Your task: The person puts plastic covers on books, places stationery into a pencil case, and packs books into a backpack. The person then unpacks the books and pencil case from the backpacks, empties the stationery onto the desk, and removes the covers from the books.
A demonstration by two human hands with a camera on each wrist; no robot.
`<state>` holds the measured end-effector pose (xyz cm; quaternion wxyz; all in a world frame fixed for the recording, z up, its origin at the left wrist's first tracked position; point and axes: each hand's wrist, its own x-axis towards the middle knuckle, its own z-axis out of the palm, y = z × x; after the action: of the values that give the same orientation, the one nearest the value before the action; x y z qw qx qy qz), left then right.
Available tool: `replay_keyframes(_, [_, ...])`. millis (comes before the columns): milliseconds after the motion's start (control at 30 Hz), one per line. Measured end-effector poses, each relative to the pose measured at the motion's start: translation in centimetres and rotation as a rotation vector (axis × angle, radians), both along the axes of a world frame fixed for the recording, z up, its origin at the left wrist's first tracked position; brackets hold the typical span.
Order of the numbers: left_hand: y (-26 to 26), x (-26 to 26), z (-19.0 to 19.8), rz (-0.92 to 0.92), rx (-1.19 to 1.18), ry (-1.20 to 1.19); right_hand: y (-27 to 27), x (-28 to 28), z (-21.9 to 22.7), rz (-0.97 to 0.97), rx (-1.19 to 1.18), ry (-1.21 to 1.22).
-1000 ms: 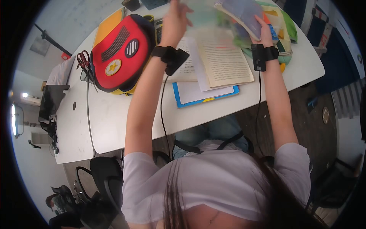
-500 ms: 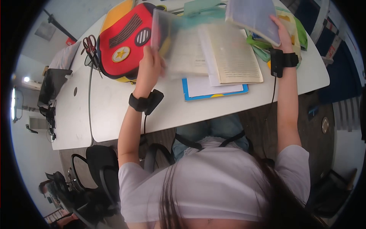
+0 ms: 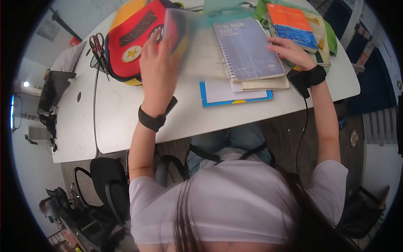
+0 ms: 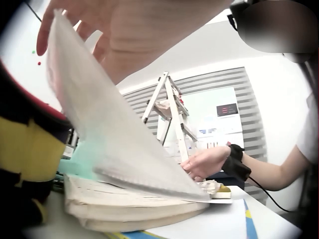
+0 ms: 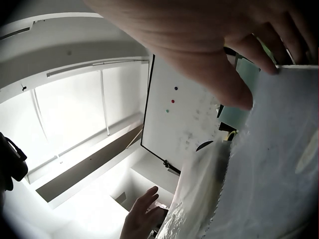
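Observation:
In the head view, my left hand [image 3: 157, 75] is beside a clear, cloudy plastic sheet [image 3: 197, 50], its fingers extended and blurred. The left wrist view shows the sheet [image 4: 114, 134] raised at a slant against those fingers, above an open book [image 4: 134, 204]. My right hand [image 3: 291, 52] grips the right edge of a spiral notebook [image 3: 247, 50] with a blue-grey cover, which lies over the open book's pages [image 3: 266, 83]. From the right wrist, the thumb shows on the cover [image 5: 279, 144], with the other fingers at its edge.
A red backpack [image 3: 121, 56] lies left of the books, with scissors [image 3: 98, 48] beside it. An orange-and-blue book [image 3: 294, 27] rests on a green-and-cream bag [image 3: 331, 40] at the right. A blue-edged folder [image 3: 237, 102] lies under the papers near the table's front edge.
My right hand has brought the notebook down and left over the open book, uncovering the orange-and-blue book. My left hand came down to the sheet, then its fingers straightened and moved up slightly.

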<state>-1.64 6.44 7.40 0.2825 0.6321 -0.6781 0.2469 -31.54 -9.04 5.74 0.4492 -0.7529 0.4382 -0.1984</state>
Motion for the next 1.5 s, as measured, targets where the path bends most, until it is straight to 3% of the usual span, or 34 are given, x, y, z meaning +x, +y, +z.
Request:
replay_keyframes(100, [-1.0, -2.3, -0.5, -0.161, 0.044, 0.037, -0.5, 0.3, -0.5, 0.026, -0.054, 0.075])
replay_keyframes(267, [-4.4, -3.6, -4.9, -0.027, 0.181, 0.003, -1.8, 0.9, -1.9, 0.002, -0.276, 0.221])
replay_keyframes(367, [-5.2, -3.5, -6.0, 0.055, 0.162, -0.113, -0.6, 1.2, -1.3, -0.049, -0.172, 0.176])
replay_keyframes(400, [-5.4, -3.2, -6.5, 0.016, 0.235, 0.025, -0.4, 1.2, -1.3, -0.049, -0.172, 0.178])
replay_keyframes(433, [-5.4, -3.0, -6.5, -0.025, 0.308, 0.163, -0.3, 1.2, -1.4, -0.054, -0.185, 0.159])
replay_keyframes(533, [-5.3, -1.5, -6.0, -0.015, 0.411, 0.288, -0.4, 0.9, -2.2, -0.050, -0.234, 0.152])
replay_keyframes(567, [-5.3, -1.2, -6.3, -0.041, 0.289, 0.212, -0.5, 0.8, -2.5, -0.042, -0.275, 0.161])
replay_keyframes(667, [-5.2, -1.5, -5.5, 0.081, 0.349, 0.134, -0.4, 0.6, -3.0, -0.034, -0.420, 0.160])
replay_keyframes(767, [-5.3, -1.0, -5.0, 0.077, 0.276, 0.135, 0.5, 1.0, -2.9, -0.067, -0.492, 0.126])
replay_keyframes(900, [-4.8, -1.2, -3.1, 0.017, 0.238, 0.221, 0.8, 1.2, -2.5, -0.079, -0.415, 0.080])
replay_keyframes(967, [-4.6, -1.4, -2.1, -0.090, 0.154, 0.358, 1.2, 1.5, -1.4, -0.055, -0.250, -0.186])
replay_keyframes(1067, [-4.0, -1.5, 0.2, -0.156, 0.118, 0.548, 2.7, 2.1, 0.5, -0.023, -0.090, -0.371])
replay_keyframes(1200, [-4.2, -0.4, 0.8, -0.155, 0.110, 0.671, 5.2, 3.7, 2.0, 0.095, -0.101, -0.551])
replay_keyframes(1267, [-4.6, 0.0, 0.2, -0.164, 0.112, 0.703, 6.1, 4.8, 1.7, 0.246, -0.488, -0.479])
replay_keyframes(1300, [-4.7, 0.3, -0.1, -0.175, 0.118, 0.738, 6.4, 5.5, 1.7, 0.243, -0.491, -0.489])
replay_keyframes(1367, [-4.8, 0.1, 0.0, -0.154, 0.142, 0.762, 6.9, 6.7, 1.8, 0.296, -0.873, -0.192])
replay_keyframes(1500, [-5.2, 0.4, -0.3, -0.101, 0.201, 0.791, 7.1, 7.8, 1.2, 0.325, -0.859, -0.077])
